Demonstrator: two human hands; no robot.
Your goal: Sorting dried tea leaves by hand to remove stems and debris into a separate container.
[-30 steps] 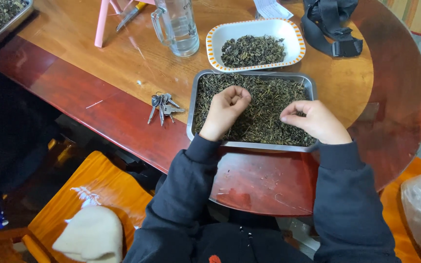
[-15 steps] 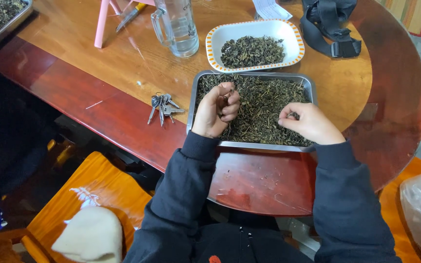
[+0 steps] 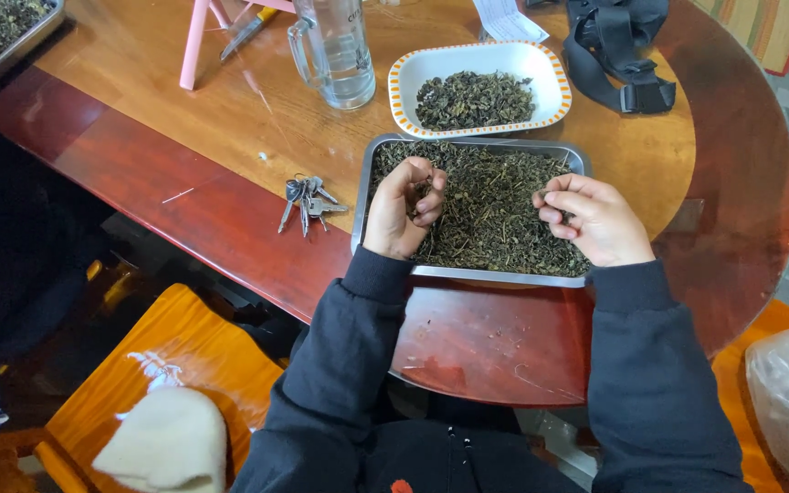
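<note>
A metal tray [image 3: 495, 275] full of dark dried leaves [image 3: 490, 205] lies on the wooden table [image 3: 184, 119] in front of me. My left hand [image 3: 402, 215] is curled palm-up over the tray's left side, cupping some leaves. My right hand [image 3: 600, 219] rests over the tray's right side, fingers pinched on a few leaves. Just behind the tray, a white dish with an orange rim [image 3: 413, 68] holds a smaller heap of sorted leaves [image 3: 472, 99].
A bunch of keys [image 3: 308, 201] lies left of the tray. Behind stand a glass mug [image 3: 332, 50], pink legs [image 3: 195, 41], a black strap [image 3: 618, 55]. Another leaf tray [image 3: 2, 32] with another person's fingers sits far left. An orange chair [image 3: 175, 356] holds a white cloth.
My left hand turned from knuckles-up to palm-up with leaves in it. My right hand shifted slightly right and up over the tray, fingers still pinching.
</note>
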